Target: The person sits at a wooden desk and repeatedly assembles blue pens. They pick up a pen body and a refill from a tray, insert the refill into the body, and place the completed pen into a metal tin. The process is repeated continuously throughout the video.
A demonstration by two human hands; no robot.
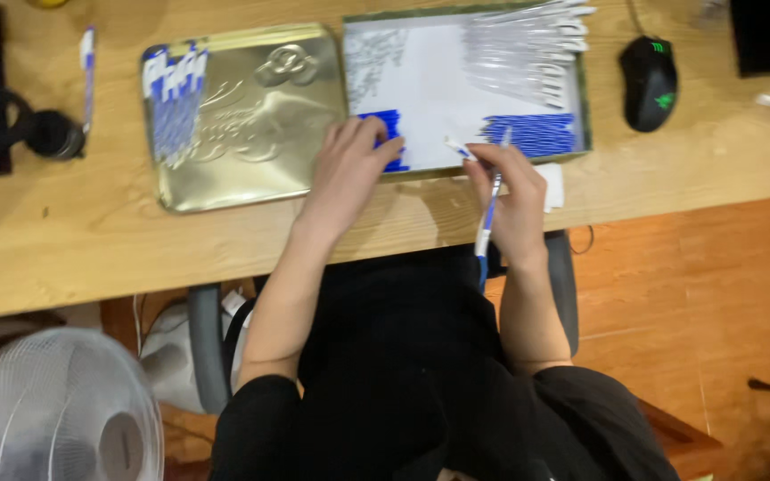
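Pen parts (528,134) in open tin (585,107)

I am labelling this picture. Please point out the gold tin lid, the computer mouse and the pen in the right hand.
Gold tin lid (251,169): head view, bare embossed middle.
Computer mouse (649,82): head view, black back.
Pen (488,218): head view, barrel below the right hand.

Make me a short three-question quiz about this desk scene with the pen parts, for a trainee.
1. True or false: the right hand holds a blue and white pen.
2. Which does the left hand touch? A) the computer mouse B) the blue caps in the open tin C) the fan
3. Fill in: the gold lid lies to the ____ of the open tin in the picture.

Key: 1 true; 2 B; 3 left.
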